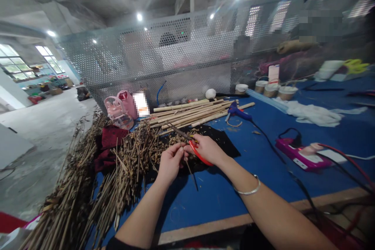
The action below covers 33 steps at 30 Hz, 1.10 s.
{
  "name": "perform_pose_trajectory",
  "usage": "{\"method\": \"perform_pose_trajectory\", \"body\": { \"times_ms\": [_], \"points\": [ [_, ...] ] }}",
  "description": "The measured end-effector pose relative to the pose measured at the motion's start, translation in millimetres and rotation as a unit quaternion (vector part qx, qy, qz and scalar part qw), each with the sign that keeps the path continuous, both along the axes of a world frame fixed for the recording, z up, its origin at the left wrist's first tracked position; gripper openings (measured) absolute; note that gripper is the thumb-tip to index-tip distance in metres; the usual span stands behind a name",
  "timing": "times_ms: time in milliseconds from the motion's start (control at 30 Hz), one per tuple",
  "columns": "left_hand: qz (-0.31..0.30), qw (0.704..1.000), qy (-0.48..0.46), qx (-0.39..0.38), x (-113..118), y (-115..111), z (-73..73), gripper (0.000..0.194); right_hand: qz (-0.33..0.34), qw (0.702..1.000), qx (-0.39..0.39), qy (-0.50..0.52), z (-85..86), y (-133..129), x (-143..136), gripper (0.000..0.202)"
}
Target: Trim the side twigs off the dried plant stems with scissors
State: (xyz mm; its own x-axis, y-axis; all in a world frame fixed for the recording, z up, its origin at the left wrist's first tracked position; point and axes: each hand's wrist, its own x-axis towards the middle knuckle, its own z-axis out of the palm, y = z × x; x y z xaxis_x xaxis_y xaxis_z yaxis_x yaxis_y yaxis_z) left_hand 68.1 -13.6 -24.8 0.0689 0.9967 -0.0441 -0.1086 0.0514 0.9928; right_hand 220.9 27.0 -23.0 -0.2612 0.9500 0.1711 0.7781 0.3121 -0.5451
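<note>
My right hand (207, 149) is closed on a pair of scissors (201, 155) with red handles, their blades pointing away to the upper left. Close beside it, my left hand (171, 161) pinches a thin dry stem (191, 175) whose lower end slants down toward the table. The fingertips of both hands nearly meet around the stem. Under and behind them, dry plant bits lie on a black cloth (224, 140). To the left is a heap of dried stalks (129, 168) with withered heads.
Pale sticks (187, 114) lie across the blue table (252, 211) behind my hands. A blue glue gun (238, 112) trails its cable rightward to a purple power strip (304, 155). Small pots (272, 89) and a white cloth (310, 112) sit farther back, before a perforated metal panel (181, 54).
</note>
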Motion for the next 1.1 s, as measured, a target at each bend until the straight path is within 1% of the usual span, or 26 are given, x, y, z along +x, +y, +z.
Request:
{"method": "perform_pose_trajectory", "body": {
  "times_ms": [100,167,333,467,533,667,833,967,1100],
  "points": [
    [0.010,1.000,0.020,0.010,-1,1,-1.0,0.042,-0.003,1.000,0.006,-0.023,5.6,-4,-1,0.038],
    [0.012,0.999,0.029,0.014,-1,1,-1.6,0.041,0.003,1.000,0.009,-0.019,7.4,-7,-2,0.042],
    [0.001,0.998,0.052,0.031,0,1,-3.8,0.035,0.033,0.998,0.057,-0.005,6.6,-6,-3,0.046],
    [0.011,0.998,0.054,0.026,0,1,-5.0,0.035,0.022,0.997,0.075,-0.020,5.4,-6,-5,0.046],
    [0.016,0.998,0.051,0.018,0,0,-4.9,0.036,0.019,0.998,0.062,-0.018,4.6,-7,-6,0.044],
    [0.019,0.999,0.040,0.020,0,0,-4.7,0.035,0.008,1.000,0.009,-0.005,2.2,-8,-7,0.041],
    [0.030,0.999,0.038,0.023,-1,0,-3.1,0.036,-0.016,1.000,0.000,-0.013,-1.5,-5,-7,0.041],
    [0.044,0.998,0.036,0.010,0,0,-0.4,0.037,-0.008,1.000,-0.006,-0.006,-6.7,-1,-6,0.042],
    [0.046,0.999,0.016,0.004,-1,0,0.5,0.034,0.010,0.999,-0.025,0.019,-11.0,3,-6,0.043]
  ]
}}
